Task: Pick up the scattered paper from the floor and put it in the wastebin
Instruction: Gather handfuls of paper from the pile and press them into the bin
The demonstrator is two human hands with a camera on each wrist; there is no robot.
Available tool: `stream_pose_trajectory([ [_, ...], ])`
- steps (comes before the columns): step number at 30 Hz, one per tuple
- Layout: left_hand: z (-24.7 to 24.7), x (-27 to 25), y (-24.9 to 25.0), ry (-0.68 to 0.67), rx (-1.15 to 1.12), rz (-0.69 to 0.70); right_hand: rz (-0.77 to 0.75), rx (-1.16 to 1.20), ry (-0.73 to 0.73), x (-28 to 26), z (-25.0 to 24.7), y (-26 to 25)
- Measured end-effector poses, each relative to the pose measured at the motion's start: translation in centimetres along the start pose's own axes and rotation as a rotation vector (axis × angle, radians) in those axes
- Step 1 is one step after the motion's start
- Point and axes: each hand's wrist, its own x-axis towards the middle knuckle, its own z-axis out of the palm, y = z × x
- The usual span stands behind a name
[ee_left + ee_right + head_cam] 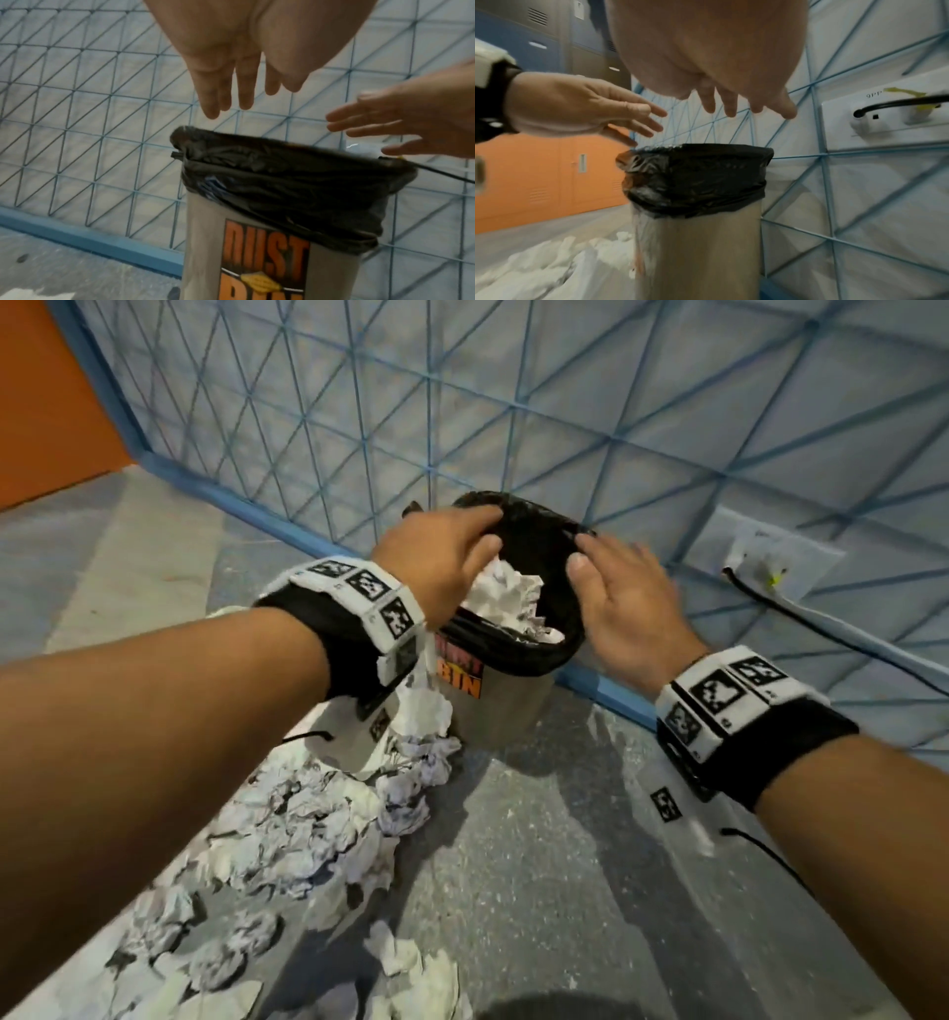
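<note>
A steel wastebin (506, 711) with a black liner (529, 654) stands against the wall; it carries an orange "DUST BIN" label (267, 255). Crumpled white paper (506, 600) lies inside its mouth. My left hand (441, 562) hovers over the left of the rim, fingers straight and empty. My right hand (621, 598) hovers over the right of the rim, fingers also straight and empty. In the left wrist view both the left hand (231, 87) and the right hand (401, 125) are above the liner (295, 182). A heap of crumpled paper (287, 824) covers the floor left of the bin.
A blue-lined white grid wall (565, 403) runs behind the bin. A wall socket (765, 552) with a black cable (821, 624) sits at the right. Orange lockers (552, 174) stand at the far left. Grey floor (539, 865) lies in front of the bin.
</note>
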Motion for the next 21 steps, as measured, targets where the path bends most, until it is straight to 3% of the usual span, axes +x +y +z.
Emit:
stream_pose_trajectory([
  [3,-2.1,-2.6,-0.4,0.093,0.056,0.106,-0.19,0.074,0.183,-3.4,-0.2,-0.2],
  [5,-2.4,-5.7,-1.5,0.027,0.084,0.19,-0.247,0.09,0.185,-6.9,0.5,-0.9],
  [7,-1.7,-9.4,-2.7,-0.178,0.097,0.192,-0.27,0.066,0.034,-10.5,1.9,-1.5],
  [9,-0.7,-13.3,-3.7,-0.474,0.148,0.142,-0.27,0.004,-0.254,-13.9,3.7,-2.1],
  [12,1.1,-19.1,-4.3,-0.864,0.231,0.081,-0.148,-0.099,-0.753,-18.7,6.3,-2.7],
  [14,2.3,-22.7,-4.4,-1.069,0.254,0.053,-0.053,-0.124,-0.964,-21.4,8.3,-2.8],
  [18,4.1,-28.9,-4.0,-1.252,0.284,0.069,0.041,-0.145,-1.161,-26.3,13.0,-3.5],
  [21,6.2,-31.8,-3.1,-1.287,0.285,0.062,0.046,-0.157,-1.066,-28.3,15.0,-3.5],
])
